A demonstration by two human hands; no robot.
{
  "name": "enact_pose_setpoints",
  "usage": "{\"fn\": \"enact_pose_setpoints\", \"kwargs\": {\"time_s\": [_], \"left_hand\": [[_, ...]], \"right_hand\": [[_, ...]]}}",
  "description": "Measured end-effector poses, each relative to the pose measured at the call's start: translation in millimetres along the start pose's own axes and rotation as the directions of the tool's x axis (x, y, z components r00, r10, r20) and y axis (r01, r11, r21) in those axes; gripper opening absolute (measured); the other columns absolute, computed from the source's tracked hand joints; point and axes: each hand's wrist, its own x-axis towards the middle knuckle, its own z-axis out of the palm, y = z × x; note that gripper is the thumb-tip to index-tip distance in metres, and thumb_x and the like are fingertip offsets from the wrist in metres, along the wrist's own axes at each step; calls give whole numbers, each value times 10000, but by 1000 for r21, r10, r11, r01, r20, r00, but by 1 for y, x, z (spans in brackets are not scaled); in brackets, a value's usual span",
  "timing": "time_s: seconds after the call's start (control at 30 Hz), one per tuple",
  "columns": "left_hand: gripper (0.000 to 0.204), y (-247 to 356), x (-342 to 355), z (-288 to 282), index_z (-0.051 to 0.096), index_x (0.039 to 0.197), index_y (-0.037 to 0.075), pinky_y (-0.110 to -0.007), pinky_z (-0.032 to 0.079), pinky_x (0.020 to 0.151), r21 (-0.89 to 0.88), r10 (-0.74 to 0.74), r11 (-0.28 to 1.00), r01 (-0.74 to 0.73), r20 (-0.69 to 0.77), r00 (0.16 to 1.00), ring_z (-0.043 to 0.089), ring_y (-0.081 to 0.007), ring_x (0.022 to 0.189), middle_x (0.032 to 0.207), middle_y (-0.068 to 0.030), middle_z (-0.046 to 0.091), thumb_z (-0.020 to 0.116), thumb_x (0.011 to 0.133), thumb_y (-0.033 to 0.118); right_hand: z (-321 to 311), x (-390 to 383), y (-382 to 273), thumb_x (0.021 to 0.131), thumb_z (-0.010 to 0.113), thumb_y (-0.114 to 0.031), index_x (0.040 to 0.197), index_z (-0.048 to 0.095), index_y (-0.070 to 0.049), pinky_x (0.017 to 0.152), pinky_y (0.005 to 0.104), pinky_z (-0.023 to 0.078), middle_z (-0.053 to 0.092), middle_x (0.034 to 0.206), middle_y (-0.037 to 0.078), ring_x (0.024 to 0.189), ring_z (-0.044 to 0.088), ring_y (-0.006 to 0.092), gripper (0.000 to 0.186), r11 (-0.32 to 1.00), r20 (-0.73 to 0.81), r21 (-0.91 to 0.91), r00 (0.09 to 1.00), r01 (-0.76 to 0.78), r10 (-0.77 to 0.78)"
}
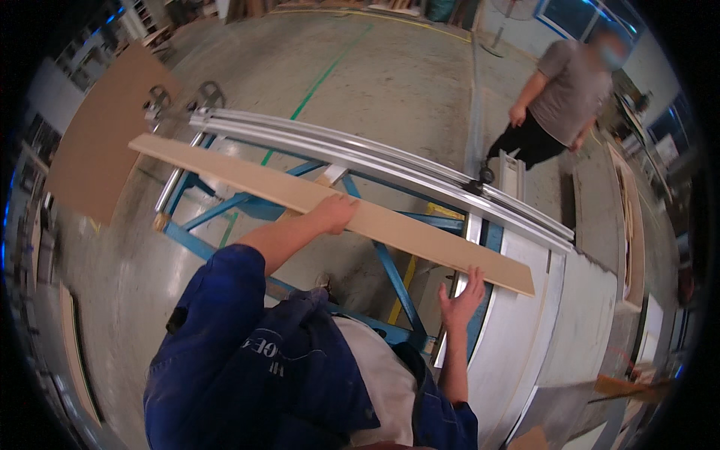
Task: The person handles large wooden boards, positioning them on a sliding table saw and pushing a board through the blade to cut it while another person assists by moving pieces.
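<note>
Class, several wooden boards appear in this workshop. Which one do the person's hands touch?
The long narrow light board lying across the saw's metal rails; left hand rests on it, right hand under its near edge.

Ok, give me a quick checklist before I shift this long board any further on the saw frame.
1. Left hand on the long board: ok, it lies flat on the top face near the middle.
2. Right hand grip: not ok, open at the near edge by the board's right end, not closed on it.
3. Board support: ok, it lies across the blue frame beside the aluminium rail.
4. Bystander: ok, standing beyond the rail, apart from the board.
5. Underside of board: cannot tell.
</note>
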Motion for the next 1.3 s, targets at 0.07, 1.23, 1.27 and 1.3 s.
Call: {"fn": "enact_pose_setpoints", "kwargs": {"time_s": [0.07,1.23,1.27,1.3], "left_hand": [[514,2,10,-24,587,1261,46,-501,533,864,-3,74,997,-75,194,978,635,-394,1070,1131,-229,651,678,757,74],[491,4,44,-97,761,1024,82,-458,547,851,-197,105,974,-115,-62,993,685,-366,929,954,-187,729,769,733,477],[486,6,45,-99,764,1041,89,-453,548,865,-165,85,982,-90,-35,996,692,-356,934,968,-181,735,772,738,469],[488,8,45,-100,764,1043,85,-452,549,861,-185,104,976,-112,-53,993,692,-359,928,966,-179,736,772,740,468]], "right_hand": [[-10,22,4,703,836,-276,1463,419,-72,1161,528,262,415,1509,196,1429,336,407,891,993,79,-115,996,37,-28],[8,157,57,639,700,-200,820,781,-197,692,436,570,724,784,95,788,713,316,199,957,347,-287,929,-28,131],[5,156,54,648,713,-187,834,765,-178,780,422,552,733,838,73,868,708,289,193,965,364,-253,917,-74,166],[1,153,51,650,724,-188,862,761,-173,824,412,534,734,884,66,916,697,274,215,972,313,-229,942,-49,122]]}}
